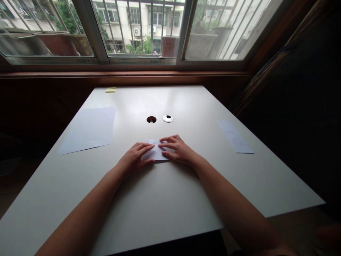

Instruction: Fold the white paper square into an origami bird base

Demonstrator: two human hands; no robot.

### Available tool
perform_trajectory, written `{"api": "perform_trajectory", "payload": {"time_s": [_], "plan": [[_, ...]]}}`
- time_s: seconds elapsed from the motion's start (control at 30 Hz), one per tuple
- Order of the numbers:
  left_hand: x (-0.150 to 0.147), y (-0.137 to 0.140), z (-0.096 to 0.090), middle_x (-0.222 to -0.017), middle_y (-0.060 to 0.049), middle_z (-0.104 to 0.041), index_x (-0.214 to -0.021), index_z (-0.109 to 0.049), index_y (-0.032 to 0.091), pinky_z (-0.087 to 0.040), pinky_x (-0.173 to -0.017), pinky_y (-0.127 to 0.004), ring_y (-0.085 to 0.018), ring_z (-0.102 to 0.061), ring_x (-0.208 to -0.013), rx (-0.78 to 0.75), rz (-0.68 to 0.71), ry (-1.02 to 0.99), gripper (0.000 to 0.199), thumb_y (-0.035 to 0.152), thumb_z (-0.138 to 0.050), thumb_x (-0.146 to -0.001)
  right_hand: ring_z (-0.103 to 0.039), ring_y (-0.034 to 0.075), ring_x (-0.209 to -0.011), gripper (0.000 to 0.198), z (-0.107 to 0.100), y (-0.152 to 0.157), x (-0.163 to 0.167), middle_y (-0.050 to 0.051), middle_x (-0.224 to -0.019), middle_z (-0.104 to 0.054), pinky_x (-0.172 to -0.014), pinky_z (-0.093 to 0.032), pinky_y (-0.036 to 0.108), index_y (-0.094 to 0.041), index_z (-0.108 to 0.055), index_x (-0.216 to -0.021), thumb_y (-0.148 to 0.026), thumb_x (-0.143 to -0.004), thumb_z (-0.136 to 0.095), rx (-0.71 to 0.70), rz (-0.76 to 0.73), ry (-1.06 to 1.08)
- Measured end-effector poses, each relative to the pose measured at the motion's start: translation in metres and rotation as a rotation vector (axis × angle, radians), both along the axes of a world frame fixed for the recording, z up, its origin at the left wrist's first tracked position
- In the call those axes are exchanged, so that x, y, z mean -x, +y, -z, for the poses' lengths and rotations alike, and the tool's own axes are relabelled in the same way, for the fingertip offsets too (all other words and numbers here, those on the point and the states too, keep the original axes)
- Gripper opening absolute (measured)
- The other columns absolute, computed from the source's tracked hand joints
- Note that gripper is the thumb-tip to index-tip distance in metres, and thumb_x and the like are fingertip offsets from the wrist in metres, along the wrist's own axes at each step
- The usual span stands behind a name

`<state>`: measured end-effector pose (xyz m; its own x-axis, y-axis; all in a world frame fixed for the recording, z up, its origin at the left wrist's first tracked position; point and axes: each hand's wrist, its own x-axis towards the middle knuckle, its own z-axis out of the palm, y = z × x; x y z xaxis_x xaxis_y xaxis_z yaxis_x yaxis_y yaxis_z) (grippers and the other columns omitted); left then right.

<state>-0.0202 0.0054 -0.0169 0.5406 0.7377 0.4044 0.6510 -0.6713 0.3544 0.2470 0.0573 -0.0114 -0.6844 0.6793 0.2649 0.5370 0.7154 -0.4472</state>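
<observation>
From where I stand, the small piece of white paper (pixel 156 153) is partly covered by fingers at both its sides, so I can't make out its whole outline or how many layers it has. The right side of the frame sinks into deep shadow, and both forearms are cut off at the bottom edge.

The left hand (pixel 136 156) is open, fingers loosely bent and reaching over the paper, its thumb by the near edge. The right hand (pixel 177 148) is open too, fingers spread, their tips resting on the paper's right part. I can't tell whether either thumb presses down.

The paper lies on the white counter (pixel 165 202) in the middle of the frame, between the two hands and under their fingertips. Just beyond are a round hole (pixel 151 120) and a silvery ring (pixel 168 118). A large sheet (pixel 90 129) lies left of centre, a paper strip (pixel 236 137) at right, and a yellow pad (pixel 111 89) at upper left.
</observation>
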Motion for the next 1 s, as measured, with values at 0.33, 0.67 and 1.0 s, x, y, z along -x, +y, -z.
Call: {"api": "perform_trajectory", "payload": {"time_s": [0.33,0.67,1.0], "plan": [[0.0,0.003,0.002,-0.107,-0.006,-0.074,-0.107,-0.072,0.023,-0.056,-0.09,-0.036,-0.019,-0.067,-0.099,-0.076,0.031,-0.061,0.018,0.03,-0.06,-0.095,-0.043,0.031,-0.125,0.048,-0.001,-0.002,-0.001,0.003,-0.138,-0.058,-0.105,-0.04,0.053,-0.037,-0.068,-0.123,-0.054,-0.079,-0.075,-0.001,-0.074,-0.031],[-0.001,0.001,-0.001,-0.096,-0.005,-0.074,-0.099,-0.072,0.022,-0.055,-0.081,-0.03,-0.017,-0.068,-0.088,-0.079,-0.051,-0.092,0.018,0.031,-0.056,-0.097,-0.052,0.026,-0.119,0.021,0.003,-0.003,0.007,0.003,-0.116,-0.071,-0.099,-0.049,0.045,-0.031,-0.075,-0.107,-0.035,-0.087,-0.069,-0.103,-0.153,0.096],[0.002,0.002,0.001,-0.096,-0.005,-0.073,-0.096,-0.072,0.022,-0.054,-0.082,-0.033,-0.019,-0.065,-0.09,-0.032,-0.077,-0.099,0.014,0.027,-0.059,-0.094,-0.065,0.02,-0.097,0.014,0.002,-0.004,0.011,0.005,-0.1,-0.076,-0.088,-0.056,0.037,-0.026,-0.076,-0.096,-0.022,-0.09,-0.064,-0.09,-0.14,0.203]]}}
